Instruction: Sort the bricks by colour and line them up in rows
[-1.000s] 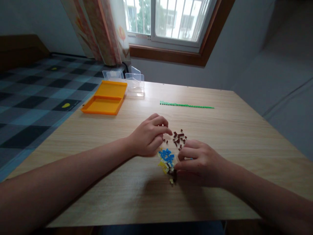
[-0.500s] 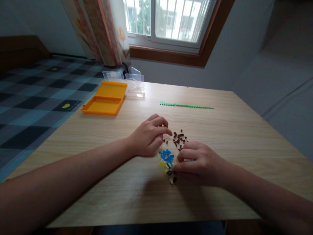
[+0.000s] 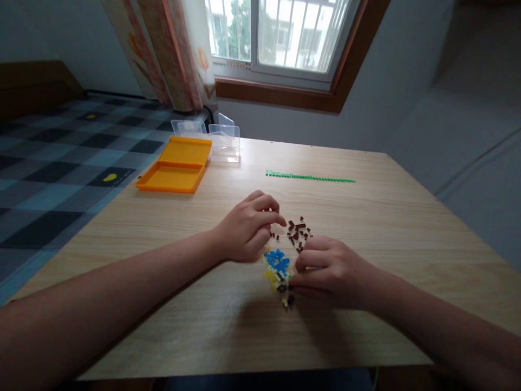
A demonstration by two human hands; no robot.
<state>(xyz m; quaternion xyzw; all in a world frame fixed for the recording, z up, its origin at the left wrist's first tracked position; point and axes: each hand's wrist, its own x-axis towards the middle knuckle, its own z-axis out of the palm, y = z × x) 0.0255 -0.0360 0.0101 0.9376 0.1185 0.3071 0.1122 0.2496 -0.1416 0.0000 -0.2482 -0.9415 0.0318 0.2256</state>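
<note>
On the table [image 3: 386, 228], right hand [image 3: 331, 271] partly hides coloured bricks [image 3: 277, 266].

brown bricks [image 3: 298, 230], orange tray [image 3: 176, 164]

Wooden table [image 3: 407, 233]: orange tray [image 3: 175, 175], clear boxes [image 3: 224, 143], green strip [image 3: 309, 177], brown bricks [image 3: 298, 229].

Readable text, labels, brands, numbers, signs: none. Checked: orange tray [image 3: 175, 171] at 10 o'clock on the table [image 3: 386, 228], clear boxes [image 3: 224, 141] at 11 o'clock, green strip [image 3: 309, 177] at 12 o'clock, brown bricks [image 3: 298, 231], brick model [image 3: 277, 266], with no legible marking on any
</note>
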